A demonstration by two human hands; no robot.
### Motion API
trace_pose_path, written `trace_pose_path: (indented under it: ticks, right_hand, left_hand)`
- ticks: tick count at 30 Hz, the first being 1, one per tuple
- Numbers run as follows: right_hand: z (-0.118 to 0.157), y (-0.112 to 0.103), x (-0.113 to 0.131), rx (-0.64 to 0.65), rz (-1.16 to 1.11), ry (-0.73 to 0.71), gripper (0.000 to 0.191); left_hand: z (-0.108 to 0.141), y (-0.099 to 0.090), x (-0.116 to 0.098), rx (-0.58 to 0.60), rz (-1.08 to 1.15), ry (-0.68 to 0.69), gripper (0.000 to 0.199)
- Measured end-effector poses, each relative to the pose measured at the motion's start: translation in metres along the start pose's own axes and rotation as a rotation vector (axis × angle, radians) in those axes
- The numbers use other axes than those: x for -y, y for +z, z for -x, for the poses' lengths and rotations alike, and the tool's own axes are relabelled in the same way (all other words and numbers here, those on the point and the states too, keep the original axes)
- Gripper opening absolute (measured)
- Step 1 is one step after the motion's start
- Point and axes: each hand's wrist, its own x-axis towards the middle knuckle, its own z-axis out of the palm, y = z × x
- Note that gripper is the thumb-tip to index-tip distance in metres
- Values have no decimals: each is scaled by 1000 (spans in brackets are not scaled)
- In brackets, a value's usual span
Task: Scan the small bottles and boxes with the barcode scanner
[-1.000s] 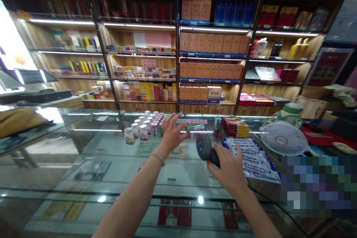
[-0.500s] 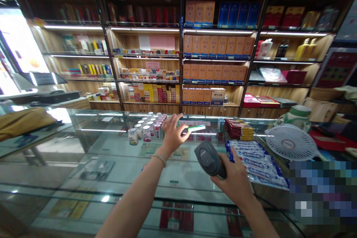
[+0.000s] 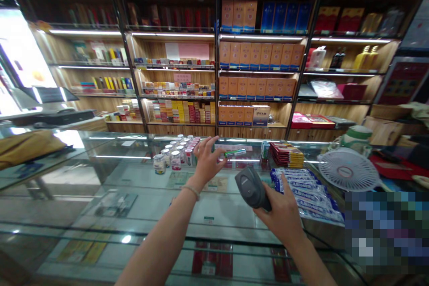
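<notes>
My left hand [image 3: 207, 161] pinches one end of a slim green-and-white pack [image 3: 235, 153] between thumb and finger, above the glass counter [image 3: 161, 208]. The pack looks like chewing gum; its print is too small to read. A dark grey barcode scanner [image 3: 251, 187] is gripped in my right hand [image 3: 281, 212], its head pointing up and left toward the pack, a short gap away. Just left of my left hand stand rows of small white-lided jars [image 3: 176, 160]. Beside my right hand lie several blue-and-white packets [image 3: 306, 190].
Red-and-yellow packs [image 3: 286, 155] are stacked at the counter's far right. Near them are a white fan [image 3: 346, 170] and a green-and-white jug [image 3: 357, 138]. A brown cloth [image 3: 30, 149] lies at the left. Shelves with orange boxes [image 3: 261, 88] line the back wall.
The bright light on the slim pack has faded, and its green label shows more clearly. The scanner has shifted very slightly; both hands keep their grip.
</notes>
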Motion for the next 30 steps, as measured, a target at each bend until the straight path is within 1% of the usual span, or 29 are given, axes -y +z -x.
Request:
trace_pose_path:
  ticks: [5, 8, 12, 16, 24, 30]
  right_hand:
    - [-1, 8, -6, 57, 136, -31, 35]
    - [-4, 13, -4, 96, 223, 12, 37]
    - [-6, 21, -1, 148, 301, 70, 46]
    - [-8, 28, 0, 222, 359, 91, 46]
    - [-14, 27, 2, 331, 377, 115, 43]
    - [-10, 24, 1, 432, 333, 111, 53]
  left_hand:
    - [0, 0, 0, 19, 1, -16, 16]
    - [-1, 0, 1, 13, 1, -11, 17]
    - [-1, -1, 0, 8, -4, -2, 16]
    - [-1, 0, 0, 3, -7, -2, 15]
    - [0, -2, -1, 4, -2, 7, 15]
    - [-1, -1, 0, 2, 19, 3, 16]
